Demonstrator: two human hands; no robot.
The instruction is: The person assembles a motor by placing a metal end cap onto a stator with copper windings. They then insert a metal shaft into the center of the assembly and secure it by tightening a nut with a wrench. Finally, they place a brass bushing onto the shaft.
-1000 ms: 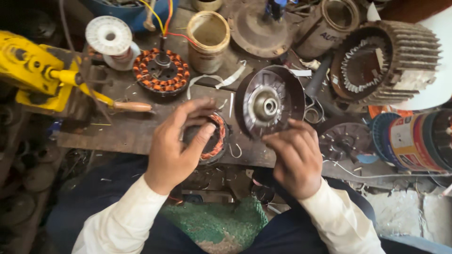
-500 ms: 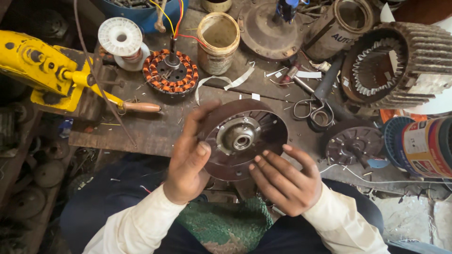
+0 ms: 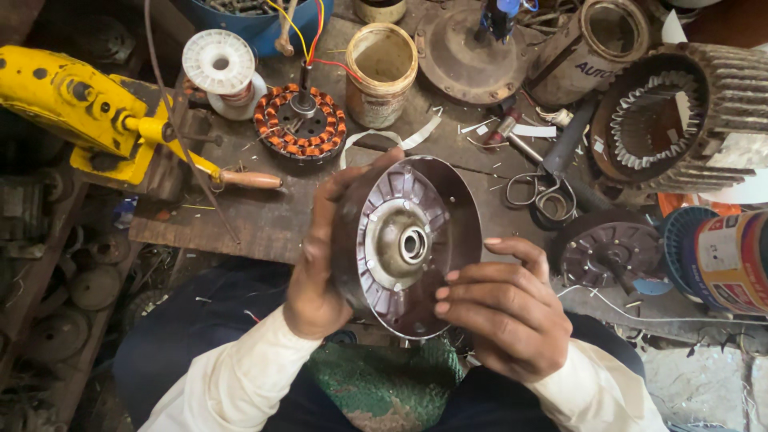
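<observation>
A round brown metal motor cover [image 3: 404, 244] with a grey ribbed inside and a central bearing hole is held up over my lap, tilted toward me. My left hand [image 3: 320, 264] grips its left rim from behind. My right hand [image 3: 500, 308] holds its lower right rim, fingertips on the edge. The small copper-wound stator seen earlier is hidden behind the cover.
On the worn bench lie a copper-wound stator [image 3: 301, 122] with coloured wires, a white spool [image 3: 218, 64], a tin can [image 3: 382, 72], scissors [image 3: 544, 188], a large finned motor housing [image 3: 680, 120], a rotor disc [image 3: 610, 252]. A yellow tool [image 3: 88, 112] sits at left, a paint can [image 3: 732, 260] at right.
The motor cover has been lifted off the bench and brought up close in both hands, tilting toward me. The small wound stator my left hand held is now out of sight.
</observation>
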